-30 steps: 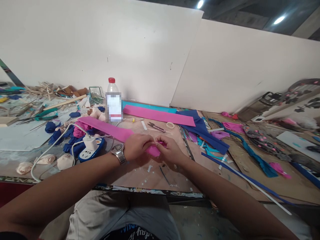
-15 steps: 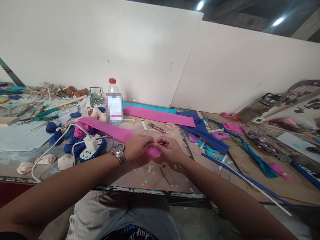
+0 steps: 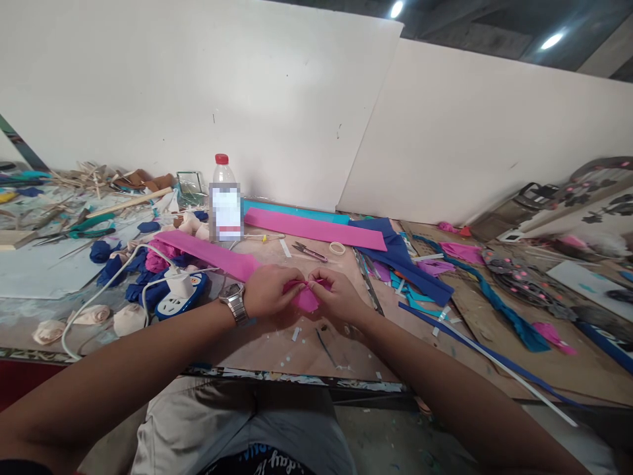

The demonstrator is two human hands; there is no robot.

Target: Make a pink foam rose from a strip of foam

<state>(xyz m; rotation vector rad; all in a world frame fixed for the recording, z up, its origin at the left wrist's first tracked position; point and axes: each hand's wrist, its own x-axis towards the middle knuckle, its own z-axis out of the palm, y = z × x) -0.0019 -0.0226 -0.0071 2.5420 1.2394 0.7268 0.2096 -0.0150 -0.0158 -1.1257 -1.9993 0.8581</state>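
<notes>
A long strip of pink crepe paper [image 3: 212, 254] runs from the left of the table to my hands. My left hand [image 3: 271, 290], with a metal watch [image 3: 234, 302] on its wrist, pinches the strip's near end. Opposite it, my right hand [image 3: 339, 297] pinches the same end, fingertips almost touching those of the left. Below the fingertips a folded pink flap hangs down. Just beyond the hands lie small thread snips [image 3: 309, 252] and a roll of tape [image 3: 337, 248].
A red-capped bottle [image 3: 223, 198] stands behind the left hand. A blue-and-white power strip [image 3: 182, 297] with a white cable sits by my left forearm. Another pink strip [image 3: 316, 227] and dark blue paper [image 3: 395, 254] lie at the back. Pliers [image 3: 89, 227] rest far left.
Both hands have shifted their fingertips slightly, and the pink paper between them is now pinched into a narrow gather. The things on the table are unmoved.
</notes>
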